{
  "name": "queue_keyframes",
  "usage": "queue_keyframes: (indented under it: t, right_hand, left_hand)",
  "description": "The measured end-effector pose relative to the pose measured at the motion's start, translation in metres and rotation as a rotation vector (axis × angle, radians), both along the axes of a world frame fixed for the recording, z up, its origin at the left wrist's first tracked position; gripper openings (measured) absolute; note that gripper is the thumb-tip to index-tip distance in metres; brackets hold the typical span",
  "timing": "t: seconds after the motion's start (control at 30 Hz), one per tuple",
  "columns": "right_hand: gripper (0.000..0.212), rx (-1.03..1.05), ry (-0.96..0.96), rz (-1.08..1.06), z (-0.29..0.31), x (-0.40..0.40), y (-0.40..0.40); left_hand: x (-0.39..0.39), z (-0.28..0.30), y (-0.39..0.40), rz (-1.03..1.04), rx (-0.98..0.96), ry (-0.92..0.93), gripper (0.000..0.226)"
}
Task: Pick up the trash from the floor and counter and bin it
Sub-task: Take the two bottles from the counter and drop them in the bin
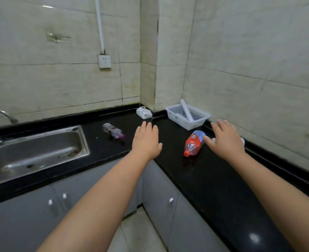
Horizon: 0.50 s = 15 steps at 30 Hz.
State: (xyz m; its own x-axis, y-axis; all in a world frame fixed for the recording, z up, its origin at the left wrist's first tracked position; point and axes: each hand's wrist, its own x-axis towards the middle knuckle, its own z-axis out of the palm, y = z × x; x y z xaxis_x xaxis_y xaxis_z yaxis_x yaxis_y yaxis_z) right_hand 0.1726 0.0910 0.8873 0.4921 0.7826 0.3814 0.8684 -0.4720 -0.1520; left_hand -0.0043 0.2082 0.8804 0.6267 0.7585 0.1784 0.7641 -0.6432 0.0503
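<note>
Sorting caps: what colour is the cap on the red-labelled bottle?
Red cap, head view.

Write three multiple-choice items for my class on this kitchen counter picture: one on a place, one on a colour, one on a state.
1. Where does the white perforated plastic basket stand?
A. in the steel sink
B. on the black stone counter near the wall corner
C. on the floor

2. What colour is the cap of the red-labelled plastic bottle?
A. red
B. green
C. black

3. How is the small clear plastic bottle with the pink cap lying?
A. upright
B. on its side
C. held in a hand

Answers: 1 B, the basket sits on the counter by the tiled corner. 2 A, the cap at its near end is red. 3 B, it lies flat on the counter between the sink and the left hand, untouched.
</note>
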Motion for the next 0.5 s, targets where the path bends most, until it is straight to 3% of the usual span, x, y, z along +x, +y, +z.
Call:
queue_keyframes:
  t: [0.27, 0.5]
  right_hand:
    - [0.057, -0.076, 0.026, -0.292, -0.046, 0.089, 0.074]
    - [0.048, -0.218, 0.078, -0.475, -0.087, 0.148, 0.082]
  left_hand:
    - [0.097, -0.050, 0.133, -0.245, 0.008, 0.184, 0.073]
    - [0.200, -0.126, 0.167, -0.602, -0.147, 0.275, 0.071]
